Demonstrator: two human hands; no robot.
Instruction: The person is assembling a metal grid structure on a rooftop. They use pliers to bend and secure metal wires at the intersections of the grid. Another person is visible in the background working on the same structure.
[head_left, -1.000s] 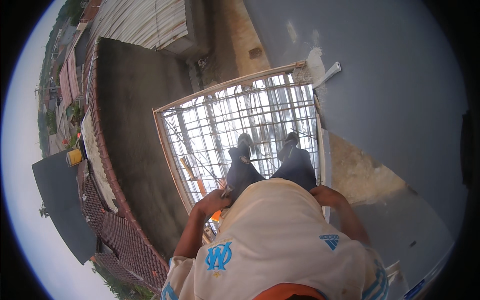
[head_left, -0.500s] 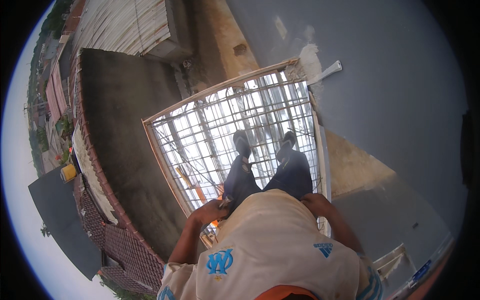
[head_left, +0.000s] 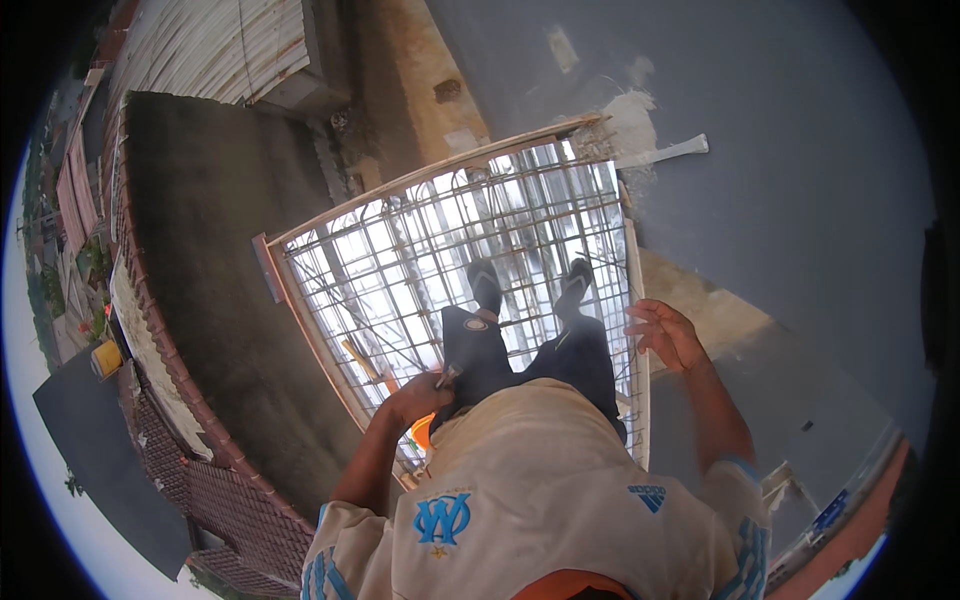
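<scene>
My left hand (head_left: 416,400) is closed at my left hip, beside my dark trousers (head_left: 478,350). A small metallic tool (head_left: 448,376) pokes out of its grip; its exact kind is too small to make out. Away from my body on the right, my right hand (head_left: 667,334) is held out in the air with fingers apart and nothing in them. Below me lies a grid of steel reinforcing bars (head_left: 420,262) over shiny metal sheeting, framed by wooden boards (head_left: 440,172). I stand on it with both feet (head_left: 484,284).
An orange object (head_left: 421,432) and a yellowish stick (head_left: 358,358) lie on the grid by my left side. A grey wall (head_left: 760,150) rises on the right, with a white pipe (head_left: 665,152) at the grid's corner. Leftward are a tiled roof edge (head_left: 165,290) and a yellow container (head_left: 105,359).
My right hand has left my right hip and swung outward to the right, its fingers spreading. The left hand stays at the hip with the metallic tool. The whole view has shifted slightly.
</scene>
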